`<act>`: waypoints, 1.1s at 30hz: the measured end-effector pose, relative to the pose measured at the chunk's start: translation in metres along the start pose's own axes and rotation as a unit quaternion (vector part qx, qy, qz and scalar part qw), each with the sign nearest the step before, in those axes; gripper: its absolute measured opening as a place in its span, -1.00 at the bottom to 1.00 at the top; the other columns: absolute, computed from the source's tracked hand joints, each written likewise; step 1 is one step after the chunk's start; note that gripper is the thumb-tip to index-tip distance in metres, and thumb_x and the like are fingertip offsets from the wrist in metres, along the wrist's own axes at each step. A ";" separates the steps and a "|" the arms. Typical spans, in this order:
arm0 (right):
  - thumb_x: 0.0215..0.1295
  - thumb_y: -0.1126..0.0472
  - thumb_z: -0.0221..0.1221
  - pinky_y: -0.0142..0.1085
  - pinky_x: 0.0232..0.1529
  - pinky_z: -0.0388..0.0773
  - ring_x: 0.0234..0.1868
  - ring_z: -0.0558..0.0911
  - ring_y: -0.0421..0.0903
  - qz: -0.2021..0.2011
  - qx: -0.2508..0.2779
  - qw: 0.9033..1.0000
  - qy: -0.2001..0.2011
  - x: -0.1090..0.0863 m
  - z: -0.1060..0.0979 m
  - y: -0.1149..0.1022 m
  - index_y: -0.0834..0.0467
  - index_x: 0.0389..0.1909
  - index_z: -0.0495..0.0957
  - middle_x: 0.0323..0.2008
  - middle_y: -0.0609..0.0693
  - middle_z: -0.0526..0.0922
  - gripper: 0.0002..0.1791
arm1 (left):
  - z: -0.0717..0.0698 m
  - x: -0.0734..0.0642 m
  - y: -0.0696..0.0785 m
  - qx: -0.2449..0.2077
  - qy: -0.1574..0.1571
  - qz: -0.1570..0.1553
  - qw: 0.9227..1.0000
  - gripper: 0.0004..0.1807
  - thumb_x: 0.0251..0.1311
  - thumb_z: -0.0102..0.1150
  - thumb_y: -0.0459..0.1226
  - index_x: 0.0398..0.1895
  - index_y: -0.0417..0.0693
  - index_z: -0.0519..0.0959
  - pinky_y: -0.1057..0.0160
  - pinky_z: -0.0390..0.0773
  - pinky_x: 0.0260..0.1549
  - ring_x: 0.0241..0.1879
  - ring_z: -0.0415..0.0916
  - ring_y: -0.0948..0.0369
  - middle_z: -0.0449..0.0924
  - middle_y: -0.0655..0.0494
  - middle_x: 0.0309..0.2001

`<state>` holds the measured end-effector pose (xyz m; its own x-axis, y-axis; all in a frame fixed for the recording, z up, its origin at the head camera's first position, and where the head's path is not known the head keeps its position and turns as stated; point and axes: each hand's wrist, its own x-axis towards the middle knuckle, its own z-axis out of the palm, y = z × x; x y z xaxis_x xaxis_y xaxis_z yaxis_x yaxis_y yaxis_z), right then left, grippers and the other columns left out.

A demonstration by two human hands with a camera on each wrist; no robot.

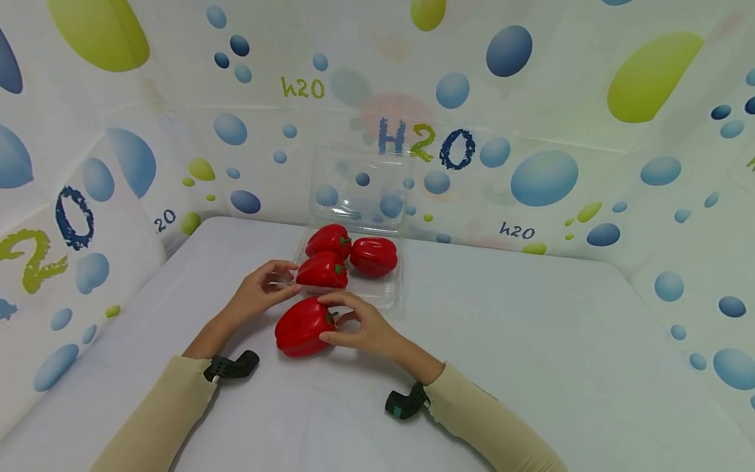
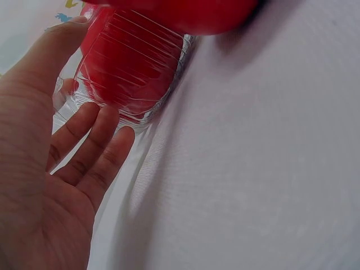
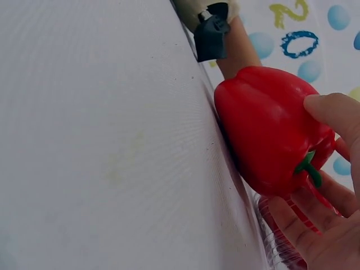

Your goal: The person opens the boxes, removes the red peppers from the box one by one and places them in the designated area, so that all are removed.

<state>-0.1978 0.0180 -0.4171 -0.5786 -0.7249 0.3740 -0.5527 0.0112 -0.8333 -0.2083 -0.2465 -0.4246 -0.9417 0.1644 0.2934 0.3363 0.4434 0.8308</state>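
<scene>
In the head view a red bell pepper (image 1: pixel 302 328) with a green stem is on the white table, in front of a clear plastic clamshell box (image 1: pixel 385 301). My right hand (image 1: pixel 368 331) grips this pepper at its stem end, thumb on one side and fingers on the other, as the right wrist view also shows on the pepper (image 3: pixel 270 126). At the box's left front corner, my left hand (image 1: pixel 262 288) holds the wall between thumb and fingers. Three more red peppers lie inside: one at back left (image 1: pixel 328 241), one at front left (image 1: pixel 322 270), one at right (image 1: pixel 374 256).
The box's clear lid (image 1: pixel 360 187) stands raised at the back, close to a white curtain (image 1: pixel 554 92) printed with bubbles and lettering. White cloth covers the table (image 1: pixel 519 341). Dark wrist cameras (image 1: pixel 236 367) are strapped over both sleeves.
</scene>
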 end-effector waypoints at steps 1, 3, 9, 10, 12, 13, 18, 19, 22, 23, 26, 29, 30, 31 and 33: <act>0.15 0.38 0.30 -0.18 0.03 0.61 0.22 0.42 -0.04 0.000 0.000 1.000 -0.001 0.000 0.000 0.000 0.23 0.25 0.36 0.25 0.13 0.41 -0.39 | 0.000 0.000 0.000 0.000 0.000 -0.001 1.000 -0.43 0.19 0.31 -0.30 0.26 -0.18 0.38 0.22 0.61 -0.05 -0.01 0.57 -0.03 0.54 -0.19 0.04; 0.15 0.38 0.30 -0.18 0.03 0.61 0.22 0.42 -0.05 -0.001 0.000 1.000 -0.002 0.000 0.000 0.000 0.22 0.25 0.36 0.25 0.12 0.41 -0.39 | 0.000 0.000 0.001 -0.001 0.000 -0.003 1.000 -0.43 0.19 0.31 -0.30 0.26 -0.18 0.38 0.21 0.61 -0.04 -0.01 0.57 -0.04 0.54 -0.19 0.03; 0.15 0.37 0.30 -0.20 0.01 0.61 0.21 0.42 -0.10 -0.007 0.000 1.000 -0.003 0.001 -0.001 0.003 0.20 0.25 0.37 0.25 0.11 0.41 -0.40 | 0.000 0.002 -0.001 0.003 0.001 0.001 1.000 -0.46 0.19 0.31 -0.28 0.23 -0.18 0.40 0.30 0.61 -0.08 -0.03 0.57 -0.06 0.55 -0.19 0.00; 0.16 0.36 0.30 -0.20 0.01 0.61 0.21 0.42 -0.10 -0.009 0.000 1.000 -0.003 0.001 -0.001 0.003 0.20 0.25 0.37 0.25 0.12 0.41 -0.40 | 0.000 0.002 -0.001 0.004 0.001 0.001 1.000 -0.46 0.19 0.31 -0.29 0.23 -0.18 0.40 0.32 0.61 -0.09 -0.03 0.56 -0.06 0.54 -0.19 0.00; 0.16 0.36 0.30 -0.19 0.01 0.61 0.21 0.42 -0.10 -0.009 0.000 1.000 -0.004 0.001 -0.001 0.003 0.20 0.25 0.37 0.25 0.11 0.41 -0.40 | 0.000 0.002 -0.001 0.011 0.000 0.000 1.000 -0.46 0.20 0.30 -0.32 0.23 -0.21 0.39 0.31 0.61 -0.09 -0.02 0.56 -0.08 0.53 -0.22 0.01; 0.16 0.36 0.30 -0.19 0.01 0.61 0.21 0.42 -0.10 -0.009 -0.001 1.000 -0.004 0.001 -0.001 0.003 0.20 0.25 0.37 0.26 0.11 0.41 -0.40 | 0.000 0.002 0.000 0.009 -0.001 -0.001 1.000 -0.46 0.20 0.30 -0.32 0.24 -0.21 0.39 0.31 0.61 -0.09 -0.02 0.55 -0.08 0.53 -0.22 0.01; 0.16 0.36 0.29 -0.17 0.02 0.61 0.21 0.41 -0.10 -0.007 0.003 1.000 -0.005 0.001 -0.003 0.001 0.21 0.25 0.36 0.25 0.12 0.41 -0.40 | -0.001 0.001 0.000 0.005 -0.001 0.002 1.000 -0.45 0.19 0.31 -0.29 0.24 -0.19 0.39 0.31 0.62 -0.11 -0.03 0.56 -0.05 0.54 -0.20 0.01; 0.16 0.36 0.29 -0.16 0.02 0.61 0.21 0.41 -0.10 -0.008 0.005 1.000 -0.006 0.001 -0.003 0.001 0.21 0.25 0.36 0.25 0.13 0.42 -0.40 | -0.001 0.001 -0.001 0.005 0.000 0.004 1.000 -0.45 0.19 0.31 -0.27 0.23 -0.18 0.40 0.32 0.62 -0.11 -0.04 0.57 -0.04 0.54 -0.19 0.00; 0.15 0.36 0.29 -0.14 0.02 0.61 0.21 0.42 -0.09 -0.014 0.008 1.000 -0.004 0.001 -0.003 0.002 0.21 0.25 0.36 0.24 0.13 0.43 -0.39 | 0.000 0.001 -0.001 0.004 0.009 0.008 1.000 -0.46 0.17 0.33 -0.27 0.20 -0.18 0.42 0.34 0.63 -0.15 -0.08 0.58 0.02 0.55 -0.16 -0.04; 0.14 0.36 0.29 -0.13 0.02 0.61 0.21 0.42 -0.09 -0.016 0.008 1.000 -0.003 0.001 -0.004 0.002 0.21 0.25 0.36 0.23 0.13 0.43 -0.39 | 0.000 0.001 -0.002 0.004 0.010 0.009 1.000 -0.47 0.17 0.34 -0.27 0.20 -0.17 0.42 0.35 0.63 -0.16 -0.09 0.58 0.04 0.55 -0.15 -0.05; 0.14 0.38 0.29 -0.11 0.04 0.60 0.23 0.42 -0.08 -0.022 0.009 1.000 -0.001 0.001 -0.004 0.002 0.22 0.25 0.35 0.23 0.14 0.43 -0.38 | 0.001 0.001 -0.002 0.001 0.012 0.011 1.000 -0.47 0.16 0.34 -0.27 0.19 -0.18 0.43 0.34 0.63 -0.17 -0.10 0.59 0.03 0.56 -0.14 -0.06; 0.14 0.39 0.29 -0.08 0.06 0.59 0.23 0.42 -0.06 -0.027 0.013 1.000 0.000 0.001 -0.005 0.002 0.24 0.26 0.35 0.23 0.15 0.44 -0.38 | 0.000 0.002 -0.004 0.002 0.003 0.010 1.000 -0.46 0.18 0.33 -0.26 0.20 -0.19 0.41 0.32 0.63 -0.14 -0.07 0.58 -0.02 0.55 -0.17 -0.05; 0.15 0.39 0.29 -0.06 0.07 0.58 0.23 0.42 -0.05 -0.028 0.014 1.000 0.001 0.001 -0.005 0.001 0.24 0.26 0.34 0.22 0.16 0.44 -0.38 | 0.000 0.002 -0.004 0.001 0.001 0.008 1.000 -0.46 0.18 0.33 -0.26 0.21 -0.19 0.41 0.32 0.63 -0.13 -0.06 0.58 -0.04 0.55 -0.18 -0.04; 0.15 0.38 0.29 -0.04 0.07 0.58 0.23 0.43 -0.03 -0.030 0.013 0.999 0.002 0.001 -0.005 0.001 0.25 0.26 0.34 0.22 0.16 0.44 -0.38 | 0.000 0.002 -0.004 0.000 -0.001 0.005 1.000 -0.46 0.18 0.33 -0.26 0.21 -0.19 0.41 0.32 0.63 -0.13 -0.05 0.58 -0.05 0.55 -0.18 -0.03; 0.15 0.38 0.29 -0.01 0.07 0.57 0.22 0.44 0.00 -0.032 0.011 0.999 0.005 0.001 -0.005 0.000 0.25 0.25 0.34 0.22 0.17 0.45 -0.38 | 0.000 0.003 -0.005 -0.002 -0.004 0.000 1.000 -0.45 0.18 0.32 -0.26 0.22 -0.18 0.40 0.33 0.62 -0.13 -0.04 0.57 -0.07 0.54 -0.18 -0.03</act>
<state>-0.2017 0.0208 -0.4142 -0.5478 -0.7173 0.4306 -0.5757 -0.0503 -0.8161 -0.2128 -0.2480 -0.4277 -0.9414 0.1720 0.2902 0.3370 0.4405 0.8321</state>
